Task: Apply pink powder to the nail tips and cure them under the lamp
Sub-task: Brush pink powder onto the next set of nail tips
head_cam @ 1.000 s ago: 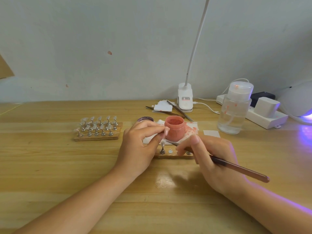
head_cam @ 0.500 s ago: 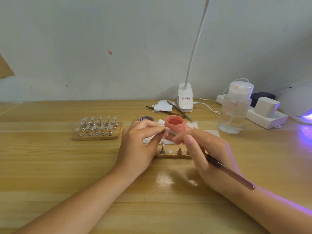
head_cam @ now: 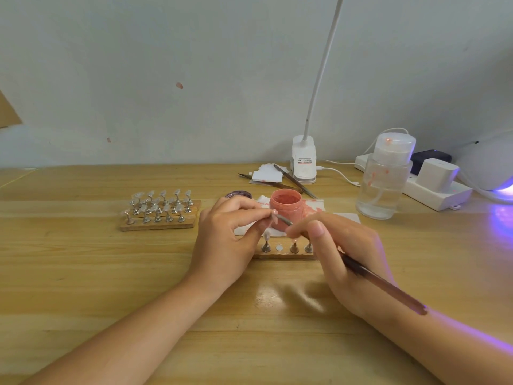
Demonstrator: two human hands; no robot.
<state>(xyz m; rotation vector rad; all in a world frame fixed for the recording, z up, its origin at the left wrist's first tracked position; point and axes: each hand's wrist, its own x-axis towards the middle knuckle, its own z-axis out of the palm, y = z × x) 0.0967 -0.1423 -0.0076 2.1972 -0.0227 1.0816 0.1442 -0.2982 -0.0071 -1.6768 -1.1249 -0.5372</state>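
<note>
On the wooden table (head_cam: 83, 273), far left, a wooden block (head_cam: 159, 223) is seen, set with rows of small metal stands carrying clear nail tips (head_cam: 162, 202). Just right of it, the left hand (head_cam: 224, 245) is held curled above the table, a single nail tip (head_cam: 274, 215) being pinched between thumb and forefinger in front of the open jar of pink powder (head_cam: 286, 207). Behind this hand, a dark round lid (head_cam: 238, 194) is partly hidden. The jar is stood on a white paper towel (head_cam: 316, 205) marked with pink stains. Below the jar, a second, smaller wooden strip (head_cam: 283, 255) is laid, with a few metal stands on it; one stand (head_cam: 266, 244) bears a pale tip. The brush (head_cam: 383, 284) is gripped by the right hand (head_cam: 349, 262), fingers curled round the shaft, its front end brought against the pinched nail tip. Further back, a white clip lamp (head_cam: 304, 162) is noted, with two tools and white pads beside it. To the right, a clear pump bottle (head_cam: 384, 179) is stood, then a white power strip (head_cam: 438, 190) with a plug. At the far right edge, the curing lamp (head_cam: 491, 168) is seen, purple light being cast on the table.
</note>
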